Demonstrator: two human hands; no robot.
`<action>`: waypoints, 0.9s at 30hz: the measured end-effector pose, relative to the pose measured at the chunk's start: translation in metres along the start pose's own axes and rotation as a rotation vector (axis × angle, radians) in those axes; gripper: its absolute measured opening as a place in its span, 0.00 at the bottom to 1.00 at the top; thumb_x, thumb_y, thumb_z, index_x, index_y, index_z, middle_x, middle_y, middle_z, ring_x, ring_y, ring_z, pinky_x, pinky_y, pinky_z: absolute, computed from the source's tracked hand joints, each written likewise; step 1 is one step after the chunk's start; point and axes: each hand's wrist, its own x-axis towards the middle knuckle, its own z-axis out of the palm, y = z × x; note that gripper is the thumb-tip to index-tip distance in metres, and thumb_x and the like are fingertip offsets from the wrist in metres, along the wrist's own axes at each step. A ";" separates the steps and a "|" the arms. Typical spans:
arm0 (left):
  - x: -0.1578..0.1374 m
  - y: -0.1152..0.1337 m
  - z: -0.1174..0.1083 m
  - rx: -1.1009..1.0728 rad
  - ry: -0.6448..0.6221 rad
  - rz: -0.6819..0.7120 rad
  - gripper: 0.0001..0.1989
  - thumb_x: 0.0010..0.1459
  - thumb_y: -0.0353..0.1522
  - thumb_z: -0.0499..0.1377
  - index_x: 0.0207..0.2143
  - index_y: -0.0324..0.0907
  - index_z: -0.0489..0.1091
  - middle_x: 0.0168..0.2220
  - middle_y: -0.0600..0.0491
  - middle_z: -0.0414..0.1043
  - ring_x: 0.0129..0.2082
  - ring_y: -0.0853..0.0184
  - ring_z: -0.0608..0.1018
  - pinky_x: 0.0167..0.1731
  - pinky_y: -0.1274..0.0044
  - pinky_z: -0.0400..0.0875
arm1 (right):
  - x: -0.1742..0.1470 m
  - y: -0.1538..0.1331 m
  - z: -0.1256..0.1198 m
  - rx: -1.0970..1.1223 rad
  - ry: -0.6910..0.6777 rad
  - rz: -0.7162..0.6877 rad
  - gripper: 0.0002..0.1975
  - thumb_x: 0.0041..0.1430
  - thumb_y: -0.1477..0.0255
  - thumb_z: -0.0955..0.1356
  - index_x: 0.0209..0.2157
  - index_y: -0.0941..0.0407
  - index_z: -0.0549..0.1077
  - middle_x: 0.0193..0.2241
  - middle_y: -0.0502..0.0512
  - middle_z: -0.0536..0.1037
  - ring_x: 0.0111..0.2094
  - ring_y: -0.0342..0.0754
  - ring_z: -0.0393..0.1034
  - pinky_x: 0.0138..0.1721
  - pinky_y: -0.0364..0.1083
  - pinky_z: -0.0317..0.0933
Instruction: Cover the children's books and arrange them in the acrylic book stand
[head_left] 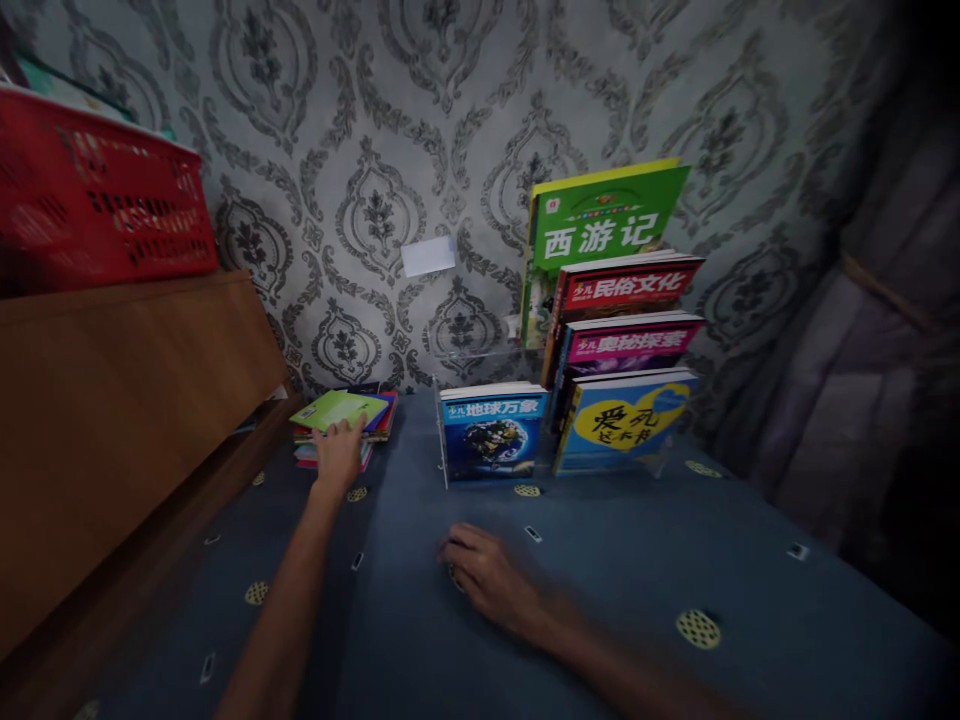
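My left hand (339, 455) is at the pile of books on the left, its fingers over the near edge of a thin green book (337, 408) and closed on it. This book lies on top, turned askew over the books (382, 420) below. My right hand (480, 570) is low over the blue cloth with its fingers curled in and nothing seen in them. Beyond it, a blue book with a globe on its cover (493, 440) stands upright in a clear stepped rack (441, 440).
More books stand in the rack's right side: a blue one with a yellow heart (626, 425), a purple one (637, 345), a red one (630, 285) and a tall green one (600, 230). A brown wooden piece (127, 400) with a red basket (105, 190) borders the left; a curtain (817, 380) hangs right.
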 end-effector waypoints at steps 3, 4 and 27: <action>0.006 0.008 -0.001 0.027 0.006 0.119 0.25 0.64 0.26 0.46 0.61 0.47 0.64 0.53 0.40 0.70 0.52 0.50 0.72 0.57 0.49 0.54 | 0.000 0.001 0.001 -0.007 0.006 0.001 0.12 0.55 0.86 0.64 0.32 0.56 0.72 0.34 0.53 0.73 0.37 0.46 0.67 0.39 0.43 0.63; 0.009 0.010 -0.001 0.029 0.007 0.157 0.23 0.64 0.26 0.46 0.59 0.46 0.67 0.54 0.40 0.70 0.53 0.50 0.72 0.58 0.51 0.54 | -0.001 0.001 0.002 -0.007 0.007 0.002 0.12 0.55 0.87 0.64 0.33 0.56 0.72 0.34 0.53 0.73 0.37 0.46 0.67 0.39 0.43 0.63; -0.010 -0.034 0.017 0.000 0.001 0.089 0.30 0.58 0.19 0.47 0.64 0.36 0.60 0.64 0.41 0.63 0.65 0.56 0.64 0.62 0.65 0.59 | 0.001 0.003 0.001 -0.057 -0.038 0.009 0.10 0.56 0.85 0.64 0.30 0.56 0.72 0.34 0.53 0.73 0.37 0.46 0.67 0.39 0.43 0.63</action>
